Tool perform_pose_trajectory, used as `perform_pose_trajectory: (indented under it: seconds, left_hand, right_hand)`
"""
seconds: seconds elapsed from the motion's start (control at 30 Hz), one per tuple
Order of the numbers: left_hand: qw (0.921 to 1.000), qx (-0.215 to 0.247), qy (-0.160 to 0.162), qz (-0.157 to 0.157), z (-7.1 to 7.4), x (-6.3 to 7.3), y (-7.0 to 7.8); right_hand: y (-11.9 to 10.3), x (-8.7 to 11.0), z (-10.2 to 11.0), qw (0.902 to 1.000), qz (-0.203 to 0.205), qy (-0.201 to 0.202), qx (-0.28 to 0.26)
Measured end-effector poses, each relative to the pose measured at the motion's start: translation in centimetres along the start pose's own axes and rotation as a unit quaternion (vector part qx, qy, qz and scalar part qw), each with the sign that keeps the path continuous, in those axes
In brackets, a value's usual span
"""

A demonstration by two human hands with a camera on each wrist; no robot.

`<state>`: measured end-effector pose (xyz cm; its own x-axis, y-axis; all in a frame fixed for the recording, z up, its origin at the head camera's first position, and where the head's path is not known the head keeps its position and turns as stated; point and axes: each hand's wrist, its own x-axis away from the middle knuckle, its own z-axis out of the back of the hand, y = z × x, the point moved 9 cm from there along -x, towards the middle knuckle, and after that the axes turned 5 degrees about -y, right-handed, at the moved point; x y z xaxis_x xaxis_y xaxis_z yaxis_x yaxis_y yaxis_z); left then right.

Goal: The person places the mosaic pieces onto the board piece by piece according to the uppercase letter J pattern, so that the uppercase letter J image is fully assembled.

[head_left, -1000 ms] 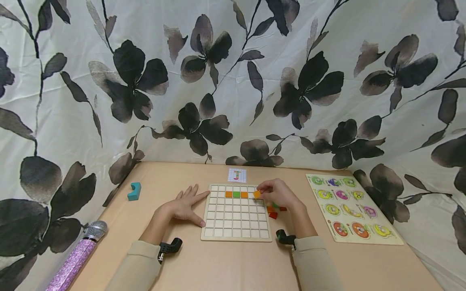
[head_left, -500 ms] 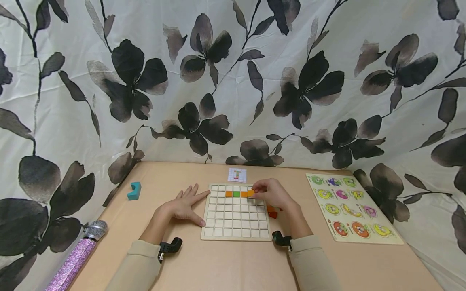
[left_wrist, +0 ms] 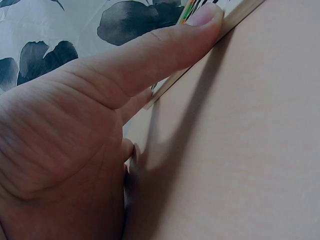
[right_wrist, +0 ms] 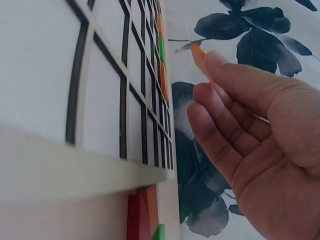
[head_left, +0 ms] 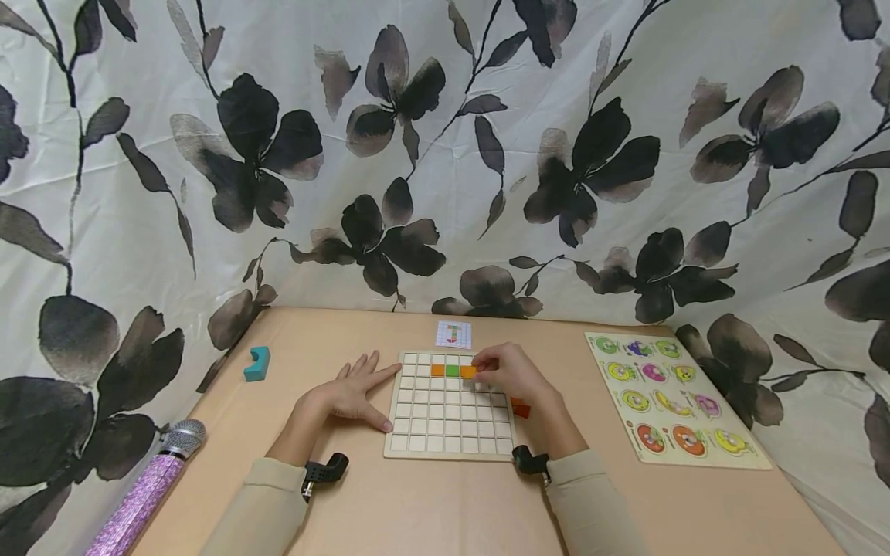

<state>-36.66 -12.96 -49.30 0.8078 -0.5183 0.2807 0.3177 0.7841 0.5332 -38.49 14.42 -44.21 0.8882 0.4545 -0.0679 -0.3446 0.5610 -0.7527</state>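
A pale grid board (head_left: 445, 446) lies on the table, with a row of small square tiles near its top, including a green tile (head_left: 452, 371) and an orange tile (head_left: 437, 371). My left hand (head_left: 345, 395) is spread, its thumb and a finger touching the board's left edge; the left wrist view shows the thumb (left_wrist: 165, 55) on the rim. Over the upper right of the grid, my right hand (head_left: 513, 373) pinches another orange tile (right_wrist: 199, 59) between thumb and finger, above the board. In the head view that hand partly hides the end of the row.
Loose red, orange and green tiles (head_left: 521, 409) lie by the board's right edge. A small pattern card (head_left: 453, 334) sits behind it. There is a fruit picture board (head_left: 677, 401) at right, a teal curved block (head_left: 256, 364) and a glittery microphone (head_left: 149, 486) at left.
My right hand has carried the orange tile leftward over the board, from its right edge to the end of the tile row. The left hand stays put.
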Motion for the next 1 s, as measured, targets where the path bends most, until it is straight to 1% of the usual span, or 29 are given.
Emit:
perform_pose_trajectory:
  seconds: [0.07,0.17,0.47,0.53,0.7,0.83,1.0]
  left_hand:
    - [1.0000,-0.001,0.000,0.000,0.0,0.0,0.0]
    - [1.0000,0.001,0.000,-0.001,0.0,0.0,0.0]
    - [1.0000,0.003,-0.002,-0.001,0.0,0.1,0.1]
    - [1.0000,0.002,-0.003,-0.002,0.0,0.1,0.1]
    - [1.0000,0.001,-0.003,-0.001,0.0,0.1,0.1]
    - [1.0000,0.002,-0.003,-0.003,0.0,0.1,0.1]
    - [1.0000,0.001,-0.006,-0.002,-0.1,0.1,0.1]
  right_hand:
    - [-0.2,-0.1,-0.2,0.9999,0.004,0.000,0.009]
    - [-0.3,-0.3,-0.5,0.9999,-0.002,0.003,0.016]
    - [-0.5,-0.9,-1.5,0.9997,-0.008,0.011,0.018]
    - [-0.6,-1.0,-1.8,0.9998,-0.010,0.011,0.012]
    - [-0.5,-1.2,-2.6,1.0000,0.001,0.004,-0.006]
    - [-0.3,-1.4,-3.1,1.0000,0.004,-0.002,-0.003]
    - [-0.3,-1.4,-3.2,1.0000,0.009,-0.001,0.000]
